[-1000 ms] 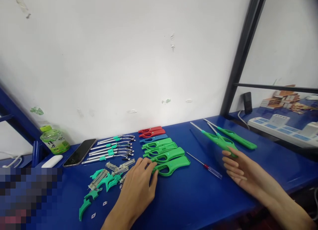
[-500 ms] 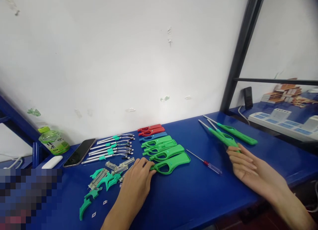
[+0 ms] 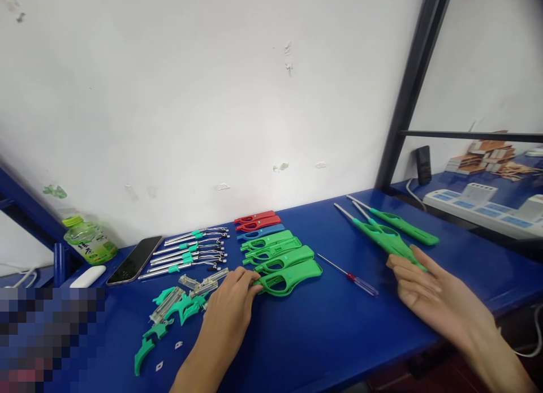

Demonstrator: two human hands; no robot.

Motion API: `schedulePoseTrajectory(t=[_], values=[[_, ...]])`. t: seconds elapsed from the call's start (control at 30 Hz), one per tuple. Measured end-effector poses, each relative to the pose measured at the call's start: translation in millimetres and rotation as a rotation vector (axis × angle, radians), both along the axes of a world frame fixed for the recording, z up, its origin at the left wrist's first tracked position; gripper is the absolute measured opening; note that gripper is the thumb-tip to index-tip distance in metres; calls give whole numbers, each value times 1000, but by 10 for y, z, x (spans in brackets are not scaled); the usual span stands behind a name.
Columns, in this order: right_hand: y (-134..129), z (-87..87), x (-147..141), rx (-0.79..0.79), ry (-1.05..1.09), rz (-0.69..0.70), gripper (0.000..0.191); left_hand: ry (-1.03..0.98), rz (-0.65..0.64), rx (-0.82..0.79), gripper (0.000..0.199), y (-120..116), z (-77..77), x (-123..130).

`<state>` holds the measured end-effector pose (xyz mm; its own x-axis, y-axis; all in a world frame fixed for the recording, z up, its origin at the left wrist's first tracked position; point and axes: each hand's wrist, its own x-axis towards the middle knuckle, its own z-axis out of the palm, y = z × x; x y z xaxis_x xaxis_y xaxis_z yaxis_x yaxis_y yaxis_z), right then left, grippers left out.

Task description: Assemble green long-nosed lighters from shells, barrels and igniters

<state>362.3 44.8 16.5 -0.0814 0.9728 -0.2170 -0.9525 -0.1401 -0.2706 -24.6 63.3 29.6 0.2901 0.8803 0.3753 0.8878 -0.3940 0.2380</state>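
Observation:
My left hand (image 3: 231,305) is closed, its fingertips pinching the narrow nose end of the nearest green lighter casing (image 3: 314,270), which lies on the blue table (image 3: 305,336). Behind it are several more green casings (image 3: 303,256), a blue one (image 3: 274,231) and red ones (image 3: 267,219). My right hand (image 3: 436,297) loosely holds the handle of a long-nosed green lighter (image 3: 399,247), thumb on one side and curled fingers on the other. That lighter overlaps another one, with a further green lighter (image 3: 413,230) beside them. Between my hands lies a screwdriver (image 3: 362,284).
Metal lighter tubes with wires (image 3: 169,268) lie at the left, near clear plastic tanks (image 3: 167,303) and teal triggers (image 3: 184,308). Further left are a phone (image 3: 136,260), a white case (image 3: 87,276) and a bottle (image 3: 90,243). A power strip (image 3: 470,209) is at the right.
My right thumb and fingers have loosened, so more of the lighter's handle shows between them. The lighter's tip has shifted slightly left. My left hand stays at the nearest casing.

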Motion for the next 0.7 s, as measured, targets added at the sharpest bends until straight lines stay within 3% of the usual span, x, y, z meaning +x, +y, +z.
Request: schedulePoseTrajectory(t=[0.3,0.5,0.6,0.7], values=[[-15,-22,-36,35,-132,-33,24,-114,-12,105,21,-29,83,-63],[-87,-44,-130,94,-299,-83,17,-180,-77,143,18,-380,44,-76],[-174,-68,-241,181,-608,-142,24,-185,-120,125,17,-610,-27,-137],[-276,-74,-385,354,-1219,-273,35,-201,-131,84,15,-762,-102,-243]])
